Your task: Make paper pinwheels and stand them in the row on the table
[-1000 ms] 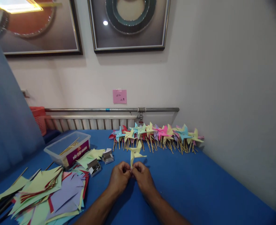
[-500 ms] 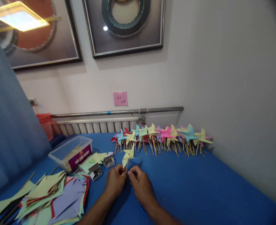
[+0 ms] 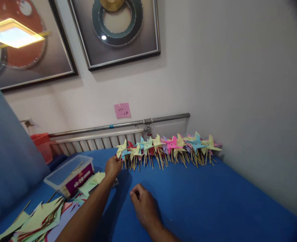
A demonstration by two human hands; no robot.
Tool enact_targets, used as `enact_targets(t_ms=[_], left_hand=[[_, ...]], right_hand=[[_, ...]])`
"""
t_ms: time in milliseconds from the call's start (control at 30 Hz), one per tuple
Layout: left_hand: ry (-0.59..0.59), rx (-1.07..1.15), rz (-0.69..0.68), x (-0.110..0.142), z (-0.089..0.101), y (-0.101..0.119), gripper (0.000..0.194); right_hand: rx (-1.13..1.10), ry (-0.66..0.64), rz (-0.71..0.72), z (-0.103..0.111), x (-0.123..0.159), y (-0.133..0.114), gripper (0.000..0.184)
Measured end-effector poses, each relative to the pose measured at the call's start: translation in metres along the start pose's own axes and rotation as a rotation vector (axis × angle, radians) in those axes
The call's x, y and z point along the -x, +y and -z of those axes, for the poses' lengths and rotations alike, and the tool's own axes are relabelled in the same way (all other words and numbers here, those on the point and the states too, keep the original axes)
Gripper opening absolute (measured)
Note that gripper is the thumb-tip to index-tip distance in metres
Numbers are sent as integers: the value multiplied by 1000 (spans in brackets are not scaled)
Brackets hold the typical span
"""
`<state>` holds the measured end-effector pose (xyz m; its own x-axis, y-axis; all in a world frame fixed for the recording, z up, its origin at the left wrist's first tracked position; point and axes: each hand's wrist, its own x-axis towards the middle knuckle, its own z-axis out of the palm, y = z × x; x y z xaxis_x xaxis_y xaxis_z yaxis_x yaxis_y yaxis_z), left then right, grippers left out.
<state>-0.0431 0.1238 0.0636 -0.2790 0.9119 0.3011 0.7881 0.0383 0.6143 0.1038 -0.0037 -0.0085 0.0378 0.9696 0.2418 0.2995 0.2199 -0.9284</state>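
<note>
My left hand point(image 3: 112, 167) reaches forward and pinches the stick of a yellow paper pinwheel point(image 3: 121, 148), holding it at the left end of a row of coloured pinwheels point(image 3: 168, 145) that leans against the wall. Nearer to me, my right hand point(image 3: 142, 203) rests on the blue tabletop point(image 3: 201, 198) with its fingers curled loosely; nothing shows in it.
A clear plastic box point(image 3: 69, 173) with wooden sticks stands at the left, beside cut paper pieces point(image 3: 41, 215) in a heap. Behind run a metal pipe point(image 3: 118, 125) and a radiator. An orange basket point(image 3: 42, 144) and a blue curtain lie far left.
My left hand has carried the yellow pinwheel forward from between both hands to the left end of the row. My right hand let go and stayed on the table.
</note>
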Motion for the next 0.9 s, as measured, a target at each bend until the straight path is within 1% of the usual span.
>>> enact_targets(t_ms=[100,267,333,367,433,500,600,667,767,900], left_hand=[[-13,-13,6,-1,-13,5,9],[-35,13,-7,10,-47,27,9],[-27,14,-6,10,-53,32,11],[-23,9,-2,8,-53,32,12],[-14,-13,16,0,-43,28,12],[-2,-43,48,-12,-26,17,10],[6,-92,115,-30,2,-6,6],[0,-116,155,-38,15,-20,10],[-27,-128,175,-44,21,-35,19],[-81,-115,163,-47,11,-45,24]], right_hand=[[3,6,-13,-1,1,-2,16],[-81,52,-41,-1,-1,1,14],[-82,73,-40,-2,-3,3,14],[-75,76,-40,-2,-3,4,15],[-65,71,-42,-2,-3,4,15],[-64,65,-44,-2,-3,4,16],[-56,52,-56,-2,-2,2,17],[-38,42,-60,-1,-2,0,18],[-26,34,-56,0,-2,-1,18],[-42,18,-54,1,-2,0,19]])
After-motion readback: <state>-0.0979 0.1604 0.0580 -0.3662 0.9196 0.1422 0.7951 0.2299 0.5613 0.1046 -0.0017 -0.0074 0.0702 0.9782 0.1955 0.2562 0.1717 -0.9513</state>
